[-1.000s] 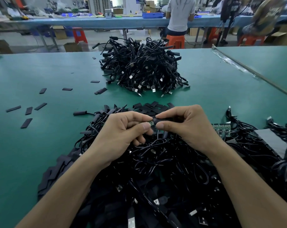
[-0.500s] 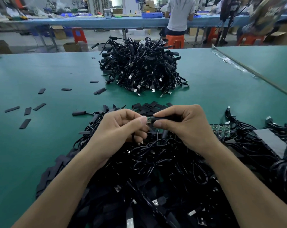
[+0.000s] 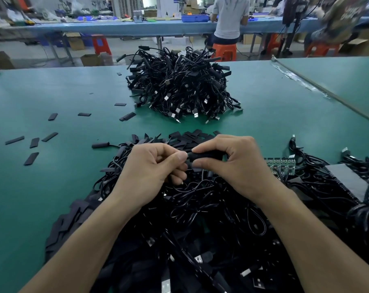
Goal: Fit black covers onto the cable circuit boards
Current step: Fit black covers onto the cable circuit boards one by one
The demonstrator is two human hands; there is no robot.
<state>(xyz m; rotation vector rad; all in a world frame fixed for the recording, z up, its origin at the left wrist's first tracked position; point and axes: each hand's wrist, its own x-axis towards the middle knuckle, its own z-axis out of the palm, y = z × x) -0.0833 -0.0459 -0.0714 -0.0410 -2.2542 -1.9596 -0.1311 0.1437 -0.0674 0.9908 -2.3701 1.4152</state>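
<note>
No readable text, label or number anywhere

I get one view only, worn on the head. It faces forward and down, close above the left hand (image 3: 149, 172) and right hand (image 3: 236, 166), with the table (image 3: 52, 187) stretching away beyond them.

Left hand (image 3: 149, 172), right hand (image 3: 232, 163) pinch black cover (image 3: 204, 156) above cable pile (image 3: 200, 218).

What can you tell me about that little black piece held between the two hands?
It is a black cover, a small matte, plastic-looking sleeve, lying roughly level. The right hand grips its right part; the left hand pinches its left end. It is held above the near cable pile.
</note>
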